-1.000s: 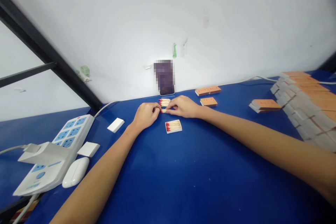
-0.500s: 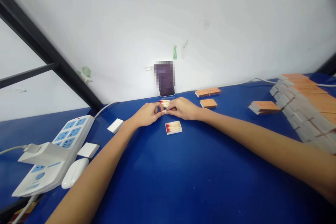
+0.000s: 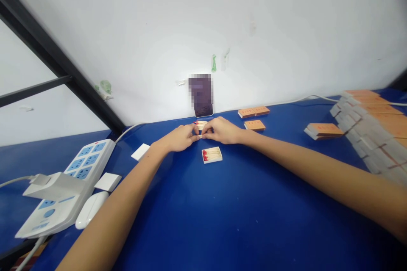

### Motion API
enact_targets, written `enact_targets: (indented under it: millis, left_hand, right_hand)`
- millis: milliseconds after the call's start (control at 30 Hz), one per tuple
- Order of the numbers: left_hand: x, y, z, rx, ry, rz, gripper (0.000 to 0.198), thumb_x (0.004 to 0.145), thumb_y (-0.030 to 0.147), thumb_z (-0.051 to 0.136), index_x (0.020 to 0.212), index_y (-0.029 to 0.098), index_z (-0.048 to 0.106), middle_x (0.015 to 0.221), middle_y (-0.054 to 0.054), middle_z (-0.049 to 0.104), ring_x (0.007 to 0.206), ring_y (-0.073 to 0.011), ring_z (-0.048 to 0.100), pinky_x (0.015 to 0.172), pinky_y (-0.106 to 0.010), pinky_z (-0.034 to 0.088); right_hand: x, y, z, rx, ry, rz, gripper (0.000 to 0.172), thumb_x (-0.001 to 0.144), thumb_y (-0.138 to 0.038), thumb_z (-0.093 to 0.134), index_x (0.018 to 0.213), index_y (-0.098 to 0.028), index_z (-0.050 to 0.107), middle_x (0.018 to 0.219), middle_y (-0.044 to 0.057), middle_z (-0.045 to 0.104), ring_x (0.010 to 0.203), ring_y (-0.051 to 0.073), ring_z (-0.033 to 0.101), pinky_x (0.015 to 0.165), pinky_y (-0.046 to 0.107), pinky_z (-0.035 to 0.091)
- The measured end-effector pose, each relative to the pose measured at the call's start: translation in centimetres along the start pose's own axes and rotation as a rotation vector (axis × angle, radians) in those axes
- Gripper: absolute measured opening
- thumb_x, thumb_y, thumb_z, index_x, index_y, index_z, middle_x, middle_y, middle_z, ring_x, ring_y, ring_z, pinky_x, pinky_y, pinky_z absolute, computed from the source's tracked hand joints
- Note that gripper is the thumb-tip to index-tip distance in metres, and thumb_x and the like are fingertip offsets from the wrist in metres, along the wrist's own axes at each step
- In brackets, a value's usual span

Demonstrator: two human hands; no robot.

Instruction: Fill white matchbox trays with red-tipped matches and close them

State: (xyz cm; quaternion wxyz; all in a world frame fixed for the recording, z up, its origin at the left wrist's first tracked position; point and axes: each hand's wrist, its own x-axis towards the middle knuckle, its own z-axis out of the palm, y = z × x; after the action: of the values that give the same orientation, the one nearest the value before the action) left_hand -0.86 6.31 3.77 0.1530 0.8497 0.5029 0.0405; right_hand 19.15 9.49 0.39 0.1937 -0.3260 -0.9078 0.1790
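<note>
My left hand (image 3: 182,137) and my right hand (image 3: 221,130) meet over the blue table, fingertips pinched on a few matches (image 3: 200,136) between them; how many is hidden by the fingers. Just behind the fingertips lies a small pile of red-headed matches (image 3: 201,125). Nearer to me sits an open white matchbox tray (image 3: 212,160), holding several matches with their red heads to the left. Neither hand touches this tray.
A phone (image 3: 203,97) leans on the wall. Orange matchboxes (image 3: 254,125) lie right of my hands, with a large stack (image 3: 378,123) farther right. On the left are a power strip (image 3: 92,159), white boxes (image 3: 108,181) and a white rounded case (image 3: 91,209).
My hands stay pinched together at the same spot, with hardly any movement. The whole view has shifted very slightly.
</note>
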Motion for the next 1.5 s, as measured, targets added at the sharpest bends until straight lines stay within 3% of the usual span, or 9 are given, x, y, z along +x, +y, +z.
enact_targets:
  millis: [233,500,767,900,1067,1167,1333,1500]
  left_hand:
    - [-0.1,0.2,-0.2,0.037,-0.043,0.005,0.021,0.092,0.035,0.047,0.092,0.019,0.06,0.069,-0.002,0.064,0.059,-0.0175,0.057,0.06,-0.028,0.037]
    - [-0.1,0.0,0.1,0.141,-0.041,0.035,0.025,0.095,0.037,0.043,0.095,0.018,0.059,0.082,-0.008,0.068,0.068,-0.0204,0.061,0.061,-0.029,0.04]
    - [-0.6,1.3,0.8,0.332,-0.042,0.005,0.032,0.098,0.034,0.033,0.11,0.013,0.055,0.096,-0.018,0.069,0.081,-0.0299,0.067,0.069,-0.036,0.045]
    - [-1.0,1.7,0.1,0.246,-0.053,0.037,0.029,0.098,0.036,0.035,0.102,0.016,0.056,0.091,-0.014,0.07,0.075,-0.0257,0.066,0.067,-0.034,0.044]
    - [-2.0,2.6,-2.0,0.114,-0.103,0.106,0.03,0.095,0.039,0.039,0.076,0.02,0.052,0.064,-0.003,0.059,0.05,-0.0156,0.049,0.053,-0.03,0.036]
    - [-2.7,3.8,-2.8,0.017,-0.187,0.12,0.036,0.091,0.043,0.045,0.063,0.02,0.048,0.055,-0.001,0.052,0.045,-0.0129,0.041,0.047,-0.029,0.031]
    - [-3.3,5.4,-2.6,-0.111,-0.334,0.134,0.04,0.083,0.037,0.053,0.05,0.02,0.039,0.045,0.001,0.042,0.04,-0.0104,0.032,0.041,-0.028,0.026]
    - [-3.0,5.5,-1.9,-0.046,-0.349,0.156,0.034,0.082,0.03,0.052,0.052,0.019,0.042,0.048,0.001,0.048,0.042,-0.0109,0.036,0.044,-0.028,0.029]
  right_hand:
    - [-0.2,-0.7,-0.6,-0.101,-0.01,-0.018,0.017,0.086,-0.028,0.063,0.095,-0.019,0.075,0.076,0.002,0.071,0.064,0.012,0.057,0.061,0.023,0.033]
    - [-0.1,-0.7,-0.7,-0.187,-0.078,-0.097,0.018,0.091,-0.024,0.056,0.089,-0.015,0.072,0.083,0.008,0.072,0.073,0.016,0.061,0.064,0.025,0.034]
    - [-0.5,-1.7,-0.7,-0.396,-0.085,-0.098,0.016,0.095,-0.026,0.05,0.098,-0.016,0.062,0.096,0.01,0.07,0.079,0.02,0.062,0.061,0.028,0.03]
    - [-0.6,-2.0,-1.4,-0.41,-0.114,-0.111,0.017,0.094,-0.028,0.049,0.096,-0.017,0.062,0.091,0.009,0.069,0.074,0.019,0.06,0.058,0.028,0.028]
    - [-0.8,-3.4,-4.0,-0.211,-0.226,-0.103,0.016,0.09,-0.028,0.052,0.083,-0.019,0.064,0.072,0.002,0.066,0.058,0.013,0.052,0.055,0.026,0.029]
    - [-1.1,-4.8,-5.7,-0.051,-0.345,-0.048,0.01,0.083,-0.026,0.059,0.079,-0.02,0.066,0.07,0.0,0.068,0.056,0.012,0.054,0.055,0.025,0.033]
    - [-1.8,-6.6,-6.5,0.098,-0.632,0.094,0.014,0.079,-0.021,0.058,0.069,-0.018,0.067,0.062,0.0,0.067,0.05,0.012,0.059,0.053,0.025,0.038]
    - [-1.9,-6.9,-6.0,0.054,-0.673,0.117,0.017,0.077,-0.017,0.055,0.064,-0.018,0.065,0.058,-0.001,0.066,0.051,0.013,0.06,0.055,0.025,0.041]
